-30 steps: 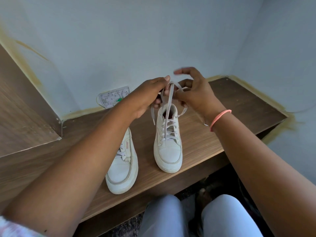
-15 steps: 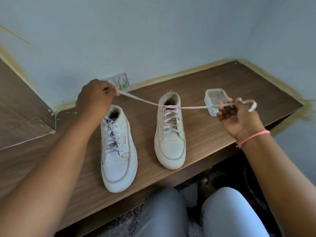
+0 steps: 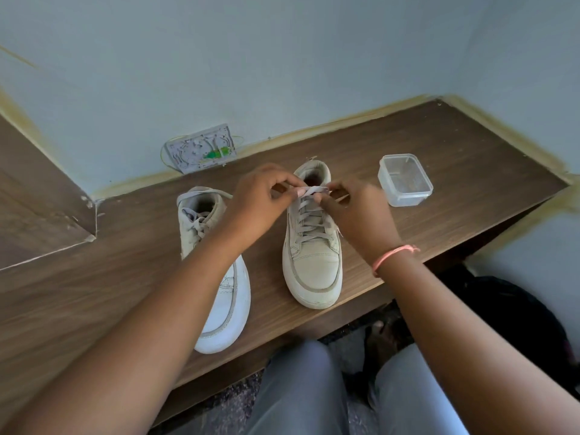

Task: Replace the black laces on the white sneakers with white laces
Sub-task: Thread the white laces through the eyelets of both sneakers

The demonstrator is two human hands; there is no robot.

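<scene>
Both sneakers carry white laces — no black lace in sight. Left hand (image 3: 262, 196) and right hand (image 3: 351, 205) pinch the white lace (image 3: 310, 190) atop the right sneaker (image 3: 314, 259); left sneaker (image 3: 219, 277) looks laced — likely only tying left.

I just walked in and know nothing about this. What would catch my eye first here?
Two bare hands, the left hand and the right hand, meet over the right-side white sneaker, pinching its white lace at the collar. A second white sneaker stands beside it on the brown wooden shelf, with a clear plastic tub further right.
</scene>
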